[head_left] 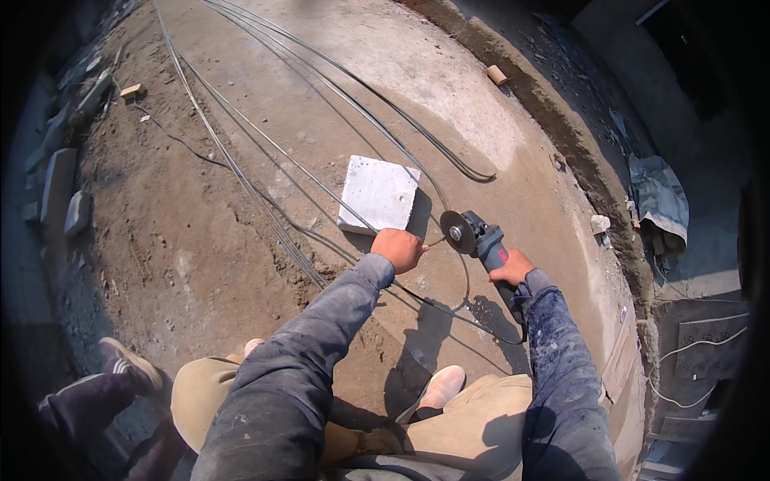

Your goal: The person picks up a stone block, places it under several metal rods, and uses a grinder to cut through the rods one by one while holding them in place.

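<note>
My left hand (pixel 397 250) is closed round a thin steel rod (pixel 277 148), just at the near edge of a white block (pixel 381 192). The rod runs back to the far left across the block's top. In my right hand (pixel 513 268) is an angle grinder (pixel 492 247), gripped by its body. Its dark cutting disc (pixel 457 231) points toward my left hand, with a gap between them. Whether the disc is spinning I cannot tell. From the grinder's rear a black cord (pixel 465 318) trails left over the ground, passing below my left hand.
More long rods (pixel 361 104) stretch from the far side, some ending right of the block. A low ledge (pixel 553 120) borders the right, with a pale sack (pixel 659 200) beyond. At lower left is another person's shoe (pixel 130 362). Stone blocks (pixel 60 188) line the left.
</note>
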Demonstrator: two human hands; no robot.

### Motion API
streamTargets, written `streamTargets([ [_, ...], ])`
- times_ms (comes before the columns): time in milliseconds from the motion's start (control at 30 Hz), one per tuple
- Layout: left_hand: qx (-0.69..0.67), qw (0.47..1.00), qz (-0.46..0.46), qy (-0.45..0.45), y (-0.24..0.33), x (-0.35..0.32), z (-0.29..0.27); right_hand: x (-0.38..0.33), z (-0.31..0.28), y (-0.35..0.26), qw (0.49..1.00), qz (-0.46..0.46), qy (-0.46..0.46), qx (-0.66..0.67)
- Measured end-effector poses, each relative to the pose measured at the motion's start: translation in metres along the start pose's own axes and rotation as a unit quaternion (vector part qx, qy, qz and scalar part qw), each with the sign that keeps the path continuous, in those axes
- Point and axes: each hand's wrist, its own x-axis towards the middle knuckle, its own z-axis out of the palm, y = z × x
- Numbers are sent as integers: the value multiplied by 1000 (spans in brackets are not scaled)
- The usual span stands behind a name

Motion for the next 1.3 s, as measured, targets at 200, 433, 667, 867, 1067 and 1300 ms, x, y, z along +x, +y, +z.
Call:
streamTargets([
  [200,7,1000,-13,-10,4,-1,-3,0,-1,-5,999,-4,-10,37],
  [433,-12,999,8,34,-1,-1,6,4,2,3,999,-25,1,28],
  [667,-17,999,9,31,-1,0,6,-1,1,3,999,-23,-6,28],
  [867,-14,999,10,33,-1,0,8,4,1,0,999,-4,-2,37],
  [1067,-21,999,9,41,-2,1,8,4,-1,0,994,8,-29,105],
  [1300,-54,998,9,39,-3,-2,11,5,2,15,994,-24,-1,110],
])
